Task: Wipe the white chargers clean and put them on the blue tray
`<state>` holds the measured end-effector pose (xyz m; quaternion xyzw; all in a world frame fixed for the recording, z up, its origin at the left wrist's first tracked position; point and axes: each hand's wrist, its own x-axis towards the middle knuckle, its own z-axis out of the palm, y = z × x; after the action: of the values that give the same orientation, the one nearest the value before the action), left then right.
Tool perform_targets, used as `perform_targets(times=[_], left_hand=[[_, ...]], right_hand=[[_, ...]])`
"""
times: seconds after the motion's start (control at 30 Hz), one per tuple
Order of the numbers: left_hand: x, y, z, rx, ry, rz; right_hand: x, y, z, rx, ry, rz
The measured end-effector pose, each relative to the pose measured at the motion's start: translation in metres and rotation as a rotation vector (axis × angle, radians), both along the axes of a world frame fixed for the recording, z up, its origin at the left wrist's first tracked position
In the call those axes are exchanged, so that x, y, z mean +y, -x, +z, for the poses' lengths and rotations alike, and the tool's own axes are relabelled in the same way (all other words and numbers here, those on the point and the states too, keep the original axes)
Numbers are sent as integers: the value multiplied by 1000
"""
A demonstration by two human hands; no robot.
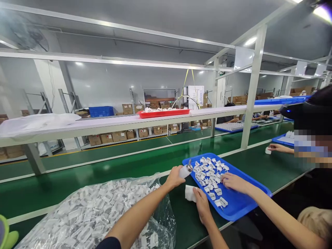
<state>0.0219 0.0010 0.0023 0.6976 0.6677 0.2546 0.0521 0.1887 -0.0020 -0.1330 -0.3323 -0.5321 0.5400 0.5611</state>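
Observation:
My left hand (174,178) is wrapped around a small white bottle with a metal top (185,171), held tilted near the left rim of a blue tray (246,204). In my right hand (202,204) is a folded white cloth or wipe (190,193), pinched between thumb and fingers, just below the bottle and beside the tray. Many small white plastic parts (207,173) lie loose in the tray. A co-worker's hand (234,182) reaches in from the right and touches parts there. Left of my hands, a clear plastic bag (90,207) is heaped with similar white parts.
A raised shelf (114,121) runs across the green bench, carrying a red tray (164,112) of white parts. A shelf post (253,90) stands behind the blue tray. At the far right another person's hand (278,148) holds a small white piece.

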Motion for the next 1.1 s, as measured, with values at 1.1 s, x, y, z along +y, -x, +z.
perform_targets(times=[1.1], left_hand=[[-28,-1,35,732,7,-336]], right_hand=[[0,0,11,121,46,-58]])
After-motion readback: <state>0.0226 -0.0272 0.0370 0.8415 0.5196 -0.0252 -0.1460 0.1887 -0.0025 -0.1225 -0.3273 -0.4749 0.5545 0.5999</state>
